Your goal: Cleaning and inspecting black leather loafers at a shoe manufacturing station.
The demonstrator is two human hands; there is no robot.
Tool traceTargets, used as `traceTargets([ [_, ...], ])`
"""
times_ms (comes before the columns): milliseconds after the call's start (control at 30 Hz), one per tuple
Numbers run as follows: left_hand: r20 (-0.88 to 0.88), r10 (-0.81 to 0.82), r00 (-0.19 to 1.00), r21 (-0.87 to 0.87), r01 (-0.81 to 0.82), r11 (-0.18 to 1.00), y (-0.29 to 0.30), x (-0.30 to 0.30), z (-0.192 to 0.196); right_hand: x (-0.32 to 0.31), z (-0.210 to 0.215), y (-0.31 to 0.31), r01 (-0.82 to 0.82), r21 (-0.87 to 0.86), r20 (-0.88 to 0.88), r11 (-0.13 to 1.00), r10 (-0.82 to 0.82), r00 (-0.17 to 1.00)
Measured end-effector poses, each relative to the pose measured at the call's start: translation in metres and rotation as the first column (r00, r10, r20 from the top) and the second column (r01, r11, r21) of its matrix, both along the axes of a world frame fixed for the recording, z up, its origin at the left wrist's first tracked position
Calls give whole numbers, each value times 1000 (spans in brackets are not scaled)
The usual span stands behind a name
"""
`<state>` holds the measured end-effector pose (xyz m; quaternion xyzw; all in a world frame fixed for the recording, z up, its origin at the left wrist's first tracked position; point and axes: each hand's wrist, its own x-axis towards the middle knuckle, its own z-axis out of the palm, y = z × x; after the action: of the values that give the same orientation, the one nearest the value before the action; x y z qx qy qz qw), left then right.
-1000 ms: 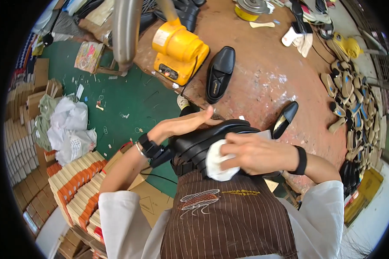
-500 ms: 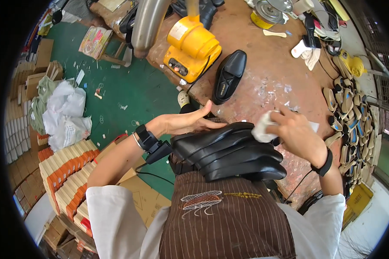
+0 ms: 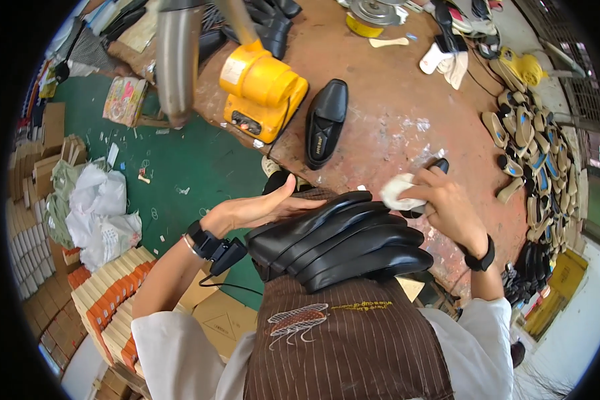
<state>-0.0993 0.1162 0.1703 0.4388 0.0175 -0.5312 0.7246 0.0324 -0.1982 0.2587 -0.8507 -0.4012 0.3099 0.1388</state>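
Several glossy black leather shoes are bunched side by side at my lap, against the brown striped apron. My left hand lies along their far left side, fingers stretched out and thumb raised apart. Between the fingers of my right hand is a wadded white cloth, just beyond the shoe toes. A dark rounded tip shows past that hand; the rest of it is mostly hidden. One black loafer rests on the table, farther off.
A yellow machine with a metal pipe stands at the reddish-brown table's left edge. Beige-lined shoes are heaped at right. Shoe boxes and white plastic bags are at left. A pot sits at the back.
The whole view has shifted, so table things appear farther left. My right hand with the cloth has drawn slightly off the shoe toes, and a dark tip now shows beyond it.
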Motion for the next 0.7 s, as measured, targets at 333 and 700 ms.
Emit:
traceTargets([
  [333,442,-299,846,386,121,914,-23,24,43,-33,30,-79,45,-45,-148,998,-51,988],
  [700,575,-582,575,794,-221,566,-78,-8,69,-55,15,-102,181,-82,-121,980,-190,974],
])
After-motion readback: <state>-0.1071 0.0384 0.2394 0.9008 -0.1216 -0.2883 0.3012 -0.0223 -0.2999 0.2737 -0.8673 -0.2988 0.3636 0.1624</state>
